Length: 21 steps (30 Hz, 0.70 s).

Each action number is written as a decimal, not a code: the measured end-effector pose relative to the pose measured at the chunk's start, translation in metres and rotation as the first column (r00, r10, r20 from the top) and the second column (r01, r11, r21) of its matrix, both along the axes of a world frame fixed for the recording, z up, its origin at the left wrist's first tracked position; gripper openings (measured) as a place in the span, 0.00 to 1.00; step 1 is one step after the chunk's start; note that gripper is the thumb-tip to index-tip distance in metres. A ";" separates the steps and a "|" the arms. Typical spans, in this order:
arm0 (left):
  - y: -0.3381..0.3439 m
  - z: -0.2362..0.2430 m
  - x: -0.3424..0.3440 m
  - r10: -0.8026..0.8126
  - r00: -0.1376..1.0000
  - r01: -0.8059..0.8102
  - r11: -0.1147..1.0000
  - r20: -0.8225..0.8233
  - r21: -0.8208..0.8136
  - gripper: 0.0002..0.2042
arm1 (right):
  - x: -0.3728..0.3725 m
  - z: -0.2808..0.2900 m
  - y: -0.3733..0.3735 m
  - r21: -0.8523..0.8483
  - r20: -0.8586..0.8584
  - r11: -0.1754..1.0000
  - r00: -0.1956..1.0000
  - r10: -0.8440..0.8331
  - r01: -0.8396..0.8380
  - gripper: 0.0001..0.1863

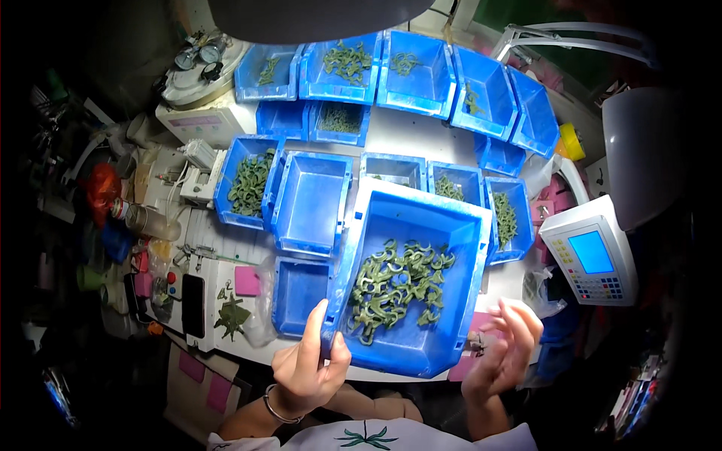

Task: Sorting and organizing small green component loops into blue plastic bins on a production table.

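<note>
A large blue plastic bin is raised at a tilt over the front of the table. Inside it lies a heap of small, curved, dull-green pieces, mostly toward the middle and left. My left hand grips the bin's near left edge, the forefinger stretched up along the outer wall and the thumb near the rim. Off the bin's right side, my right hand is empty, its fingers loosely bent and apart. A gap shows between that hand and the bin wall.
Several more blue bins stand in rows behind and left, some with green pieces. A keypad device with a lit screen is at right. To the left lie a phone, a pink pad and a leaf-shaped green piece. A lamp hood overhangs the far edge.
</note>
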<state>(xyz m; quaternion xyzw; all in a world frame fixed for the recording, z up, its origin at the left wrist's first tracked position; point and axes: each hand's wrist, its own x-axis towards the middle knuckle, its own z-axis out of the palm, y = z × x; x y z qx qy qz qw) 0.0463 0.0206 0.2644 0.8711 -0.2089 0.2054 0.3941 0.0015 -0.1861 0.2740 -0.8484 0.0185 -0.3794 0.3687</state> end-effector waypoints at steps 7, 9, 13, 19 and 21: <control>-0.003 0.004 -0.003 -0.015 0.992 0.020 0.999 -0.125 0.041 0.20 | -0.015 0.032 0.023 -0.372 -0.341 0.802 0.872 0.350 -0.467 0.10; -0.004 0.001 -0.001 -0.022 0.996 0.026 0.999 -0.089 0.046 0.21 | -0.014 0.024 0.033 -0.507 -0.416 0.735 0.875 0.248 -0.449 0.14; -0.008 -0.005 0.002 0.000 1.000 0.001 0.999 -0.025 0.037 0.21 | -0.008 0.017 0.036 -0.651 -0.504 0.579 0.850 0.152 -0.490 0.16; -0.030 -0.008 0.011 -0.029 0.995 0.026 0.999 -0.092 -0.039 0.21 | 0.008 0.020 0.025 -0.600 -0.583 0.601 0.803 0.123 -0.528 0.17; -0.034 -0.012 0.021 -0.130 0.983 0.101 0.973 -0.132 -0.206 0.19 | 0.023 0.024 0.004 -0.492 -0.582 0.677 0.785 0.212 -0.547 0.18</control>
